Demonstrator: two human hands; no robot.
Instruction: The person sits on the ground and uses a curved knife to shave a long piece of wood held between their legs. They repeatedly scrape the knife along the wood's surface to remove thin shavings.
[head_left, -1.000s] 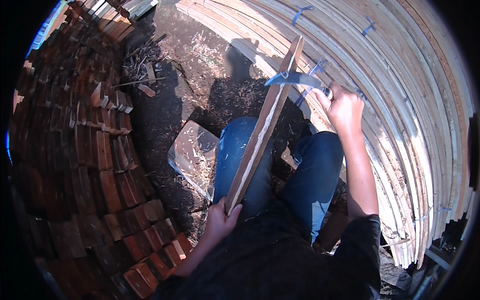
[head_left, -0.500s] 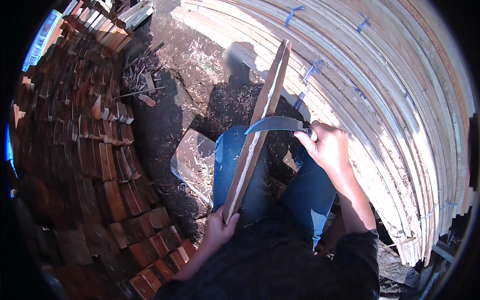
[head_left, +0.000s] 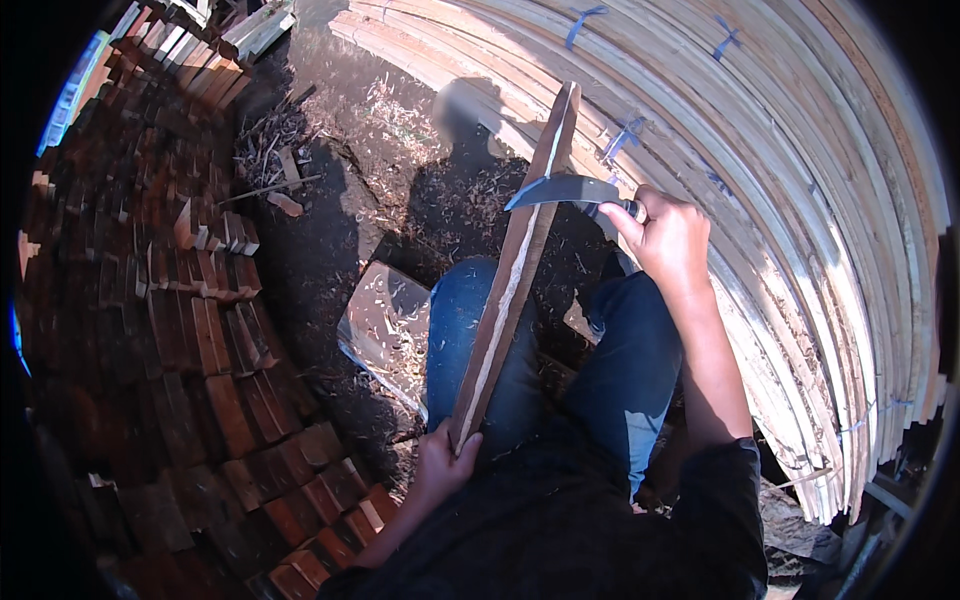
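A long brown wooden stick (head_left: 517, 262) with a pale stripe along its length slants up and away across my legs. Its near end is gripped by my left hand (head_left: 445, 462), thumb on top. In my right hand (head_left: 668, 232) is the handle of a sickle (head_left: 575, 190), whose curved grey blade points left. The blade lies across the stick in its upper half, over the pale stripe. My right fingers wrap round the handle and partly hide it.
To the left rises a stack of reddish-brown wood blocks (head_left: 235, 410). Long pale planks (head_left: 790, 230) tied with blue strips fill the right. A board littered with shavings (head_left: 390, 325) lies by my left knee, and more shavings cover the dark ground (head_left: 320, 250).
My right hand and the sickle have moved up along the stick, away from me and slightly right. The left hand still holds the near end.
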